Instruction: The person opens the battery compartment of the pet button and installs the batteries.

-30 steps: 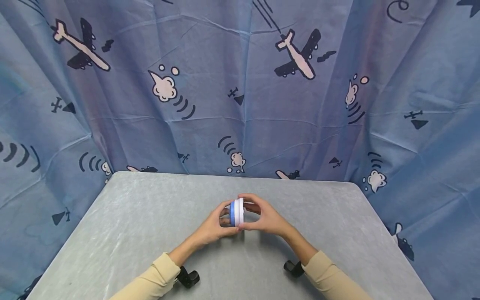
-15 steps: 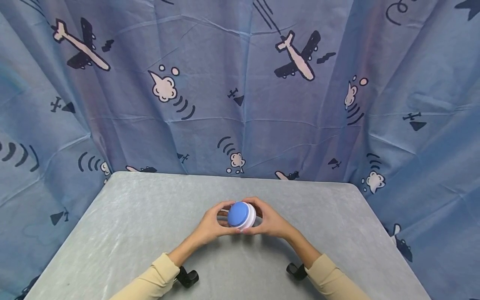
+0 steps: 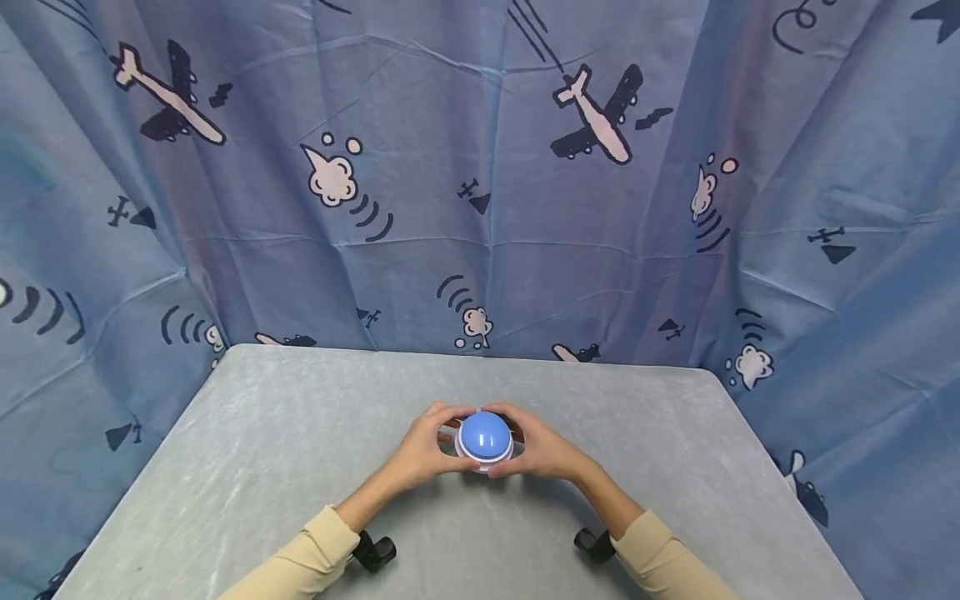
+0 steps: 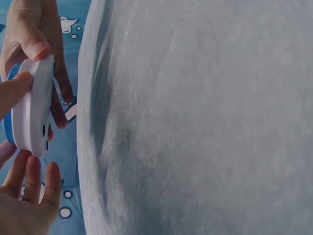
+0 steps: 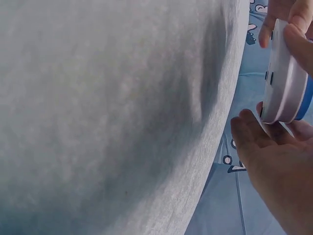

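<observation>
Both hands hold a round white push button [image 3: 483,437] with a glossy blue domed top, near the middle of the table. My left hand [image 3: 422,448] grips its left side between thumb and fingers. My right hand [image 3: 546,446] grips its right side the same way, the two thumbs at the near rim. In the head view the blue dome faces up and toward the camera. Seen edge-on in the left wrist view, the white base [image 4: 36,107] shows small dark slots on its underside. The right wrist view shows similar dark spots along the white base [image 5: 281,88].
A pale grey cloth covers the table [image 3: 300,400]. Behind it hangs a blue curtain [image 3: 420,208] printed with planes and clouds. Dark wrist-camera mounts stick out from the left cuff [image 3: 375,552] and the right cuff [image 3: 594,545].
The button has turned from edge-on, past a leftward tilt, until its blue dome faces up and toward the camera. Both hands have shifted slightly nearer and keep their grip.
</observation>
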